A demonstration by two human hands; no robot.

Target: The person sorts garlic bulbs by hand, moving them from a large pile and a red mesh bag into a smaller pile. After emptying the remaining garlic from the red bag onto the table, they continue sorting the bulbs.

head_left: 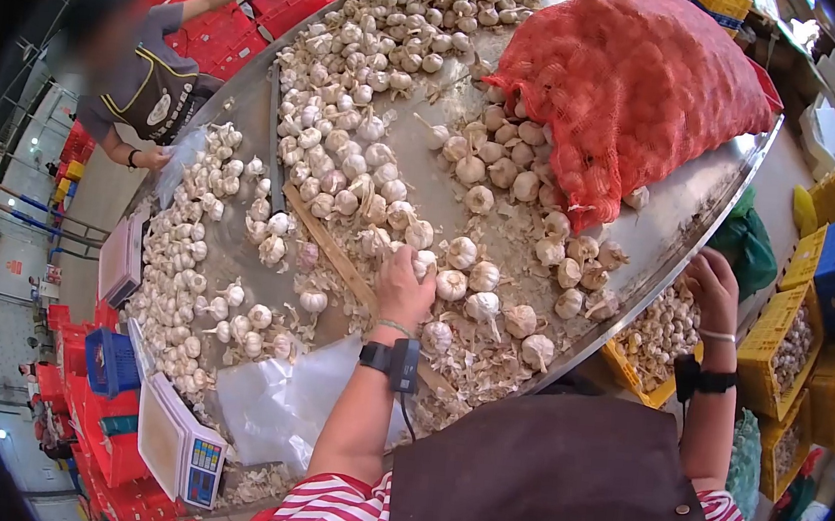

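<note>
My left hand (406, 292) is over the metal table (402, 108), its fingers closed around a white garlic bulb (424, 262). Loose garlic bulbs (451, 284) and papery skins lie about it. Past the table's right edge, my right hand (714, 287) hangs over a yellow crate (633, 370) holding small garlic pieces (660, 334). Its fingers are curled, and whatever may be in them is hidden. A red mesh sack (646, 82) full of garlic lies on the table, with bulbs spilling from its mouth.
A wooden strip (333, 249) and a metal bar (277, 136) divide the bulbs. Clear plastic bags (284, 398) lie near a scale (181, 439); another scale (122, 257) stands beyond. Across the table a co-worker (143, 83) has one arm outstretched. Yellow crates (776, 345) stand at right.
</note>
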